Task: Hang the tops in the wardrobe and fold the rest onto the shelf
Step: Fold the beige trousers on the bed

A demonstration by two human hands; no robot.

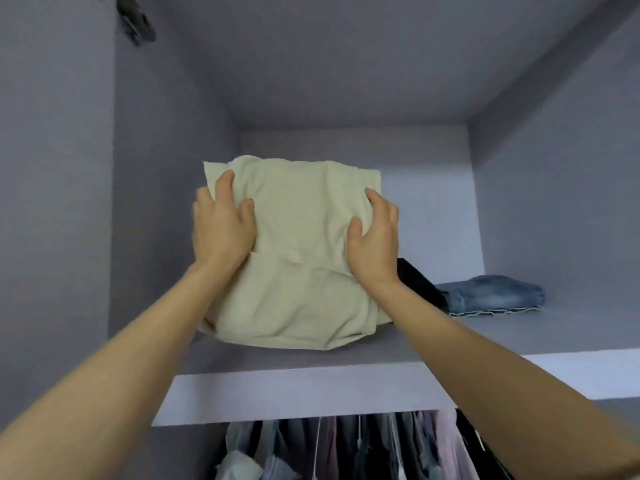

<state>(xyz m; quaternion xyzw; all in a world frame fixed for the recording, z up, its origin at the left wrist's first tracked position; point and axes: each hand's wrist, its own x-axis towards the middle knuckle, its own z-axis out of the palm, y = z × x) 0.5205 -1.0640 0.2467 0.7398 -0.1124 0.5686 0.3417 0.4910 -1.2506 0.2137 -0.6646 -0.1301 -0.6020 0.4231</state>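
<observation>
At the middle of the frame, on the wardrobe's upper shelf (571, 372), a folded cream garment (304, 265) is being set down, its lower edge resting near the shelf's front lip and its upper part tilted back toward the rear wall. The left hand (221, 223) grips its left side, fingers curled over the cloth with the thumb pressed into the front; the right hand (375, 237) holds the right side the same way, thumb on the front and fingers wrapped round the edge. Just right of the cream piece, and partly behind it, lies a dark folded item (420, 282), and beyond that folded blue jeans (495, 294) sit further right. Below the shelf, at the bottom of the frame, hanging clothes (346, 448) fill the rail space.

This looks like the folding-and-shelving half of the task, at the placing stage. The next move likely calls for laying the bundle flat, perhaps sliding it back, then easing both hands off without pulling the folds loose or crowding the dark item.
</observation>
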